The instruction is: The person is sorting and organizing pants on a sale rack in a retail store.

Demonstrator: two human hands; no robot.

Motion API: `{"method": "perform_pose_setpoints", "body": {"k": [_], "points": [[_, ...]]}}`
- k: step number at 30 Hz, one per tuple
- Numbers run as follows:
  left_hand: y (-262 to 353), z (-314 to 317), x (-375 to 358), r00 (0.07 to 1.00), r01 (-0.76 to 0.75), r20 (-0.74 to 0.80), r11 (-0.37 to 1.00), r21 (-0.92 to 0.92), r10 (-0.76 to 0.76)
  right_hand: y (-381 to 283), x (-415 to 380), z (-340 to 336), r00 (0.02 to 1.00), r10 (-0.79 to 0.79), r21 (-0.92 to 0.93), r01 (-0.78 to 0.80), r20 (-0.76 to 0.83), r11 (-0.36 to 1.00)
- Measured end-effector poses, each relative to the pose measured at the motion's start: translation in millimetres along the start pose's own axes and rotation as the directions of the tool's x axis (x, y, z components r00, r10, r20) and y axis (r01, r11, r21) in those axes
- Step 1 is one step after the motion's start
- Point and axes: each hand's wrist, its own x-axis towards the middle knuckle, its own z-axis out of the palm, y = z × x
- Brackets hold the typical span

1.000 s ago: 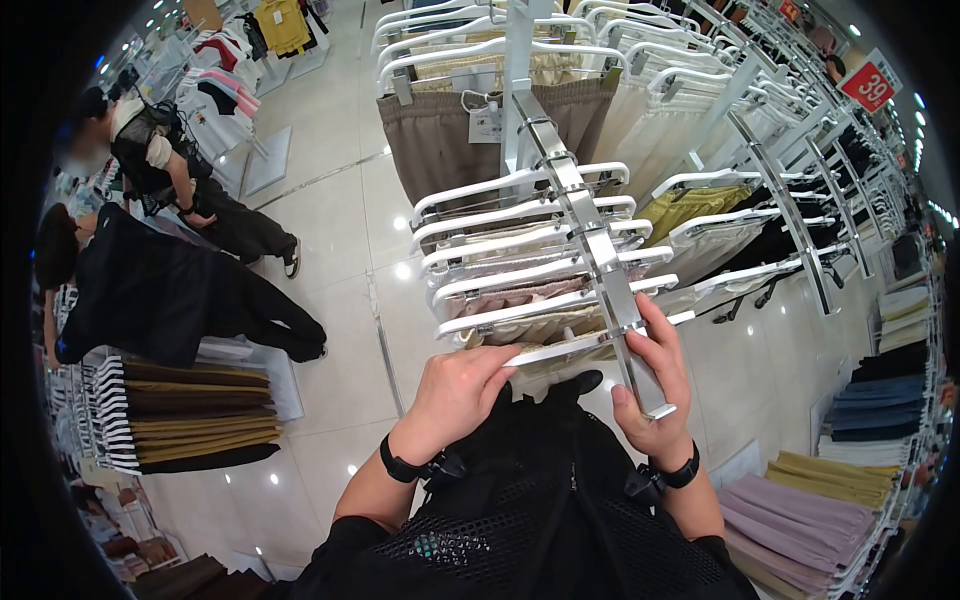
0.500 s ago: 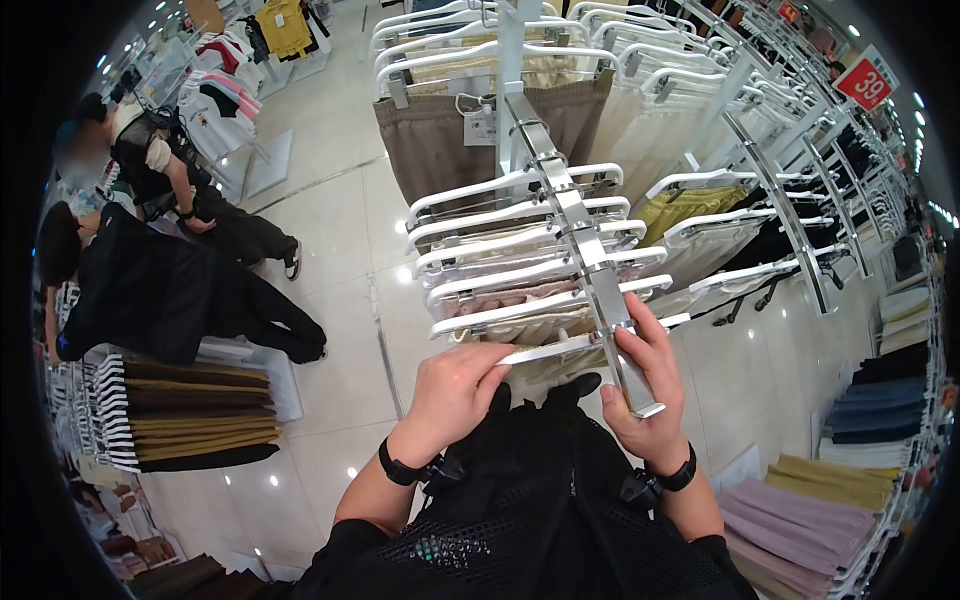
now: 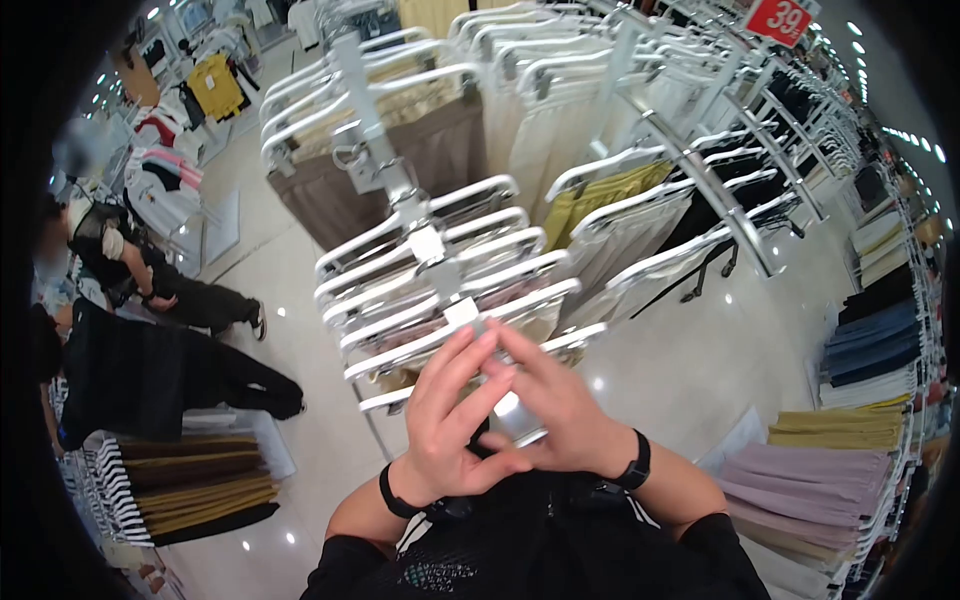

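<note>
Both hands meet above the front end of a metal display rail (image 3: 427,245). My left hand (image 3: 445,425) has its fingers stretched out and its thumb apart, holding nothing that I can see. My right hand (image 3: 565,410) reaches in from the other side with extended fingers, and the fingertips of the two hands meet or overlap. The rail end shows partly between and under them. Just beyond the hands, several white hangers (image 3: 400,355) with light-coloured garments hang along the rail. Brown trousers (image 3: 350,200) with a white tag (image 3: 365,172) hang farther back.
To the right, another metal rail arm (image 3: 700,185) juts out near yellow trousers (image 3: 610,200). A red price sign (image 3: 780,20) stands above. Folded lilac trousers (image 3: 805,480) are at the lower right. Two people (image 3: 150,370) are at the left, near a rack of brown trousers (image 3: 200,480).
My left hand has let go of the front white hanger and moved right to meet my right hand over the rail end. The view has shifted, so the rack appears farther left.
</note>
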Motion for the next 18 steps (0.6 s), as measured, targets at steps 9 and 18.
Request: {"method": "perform_pose_setpoints", "body": {"k": [9,18], "points": [[23.4,55.7,-11.3,0.962,0.214,-0.234,0.921,0.325,-0.141,71.9,-136.4,-105.5,0.943,0.325,0.03,-0.328,0.077,0.944],[21.5,87.8,-9.8,0.86,0.292,-0.507,0.874,0.389,-0.061,365.6,-752.7,-19.3,0.325,0.934,-0.146,-0.941,-0.151,0.304]]}}
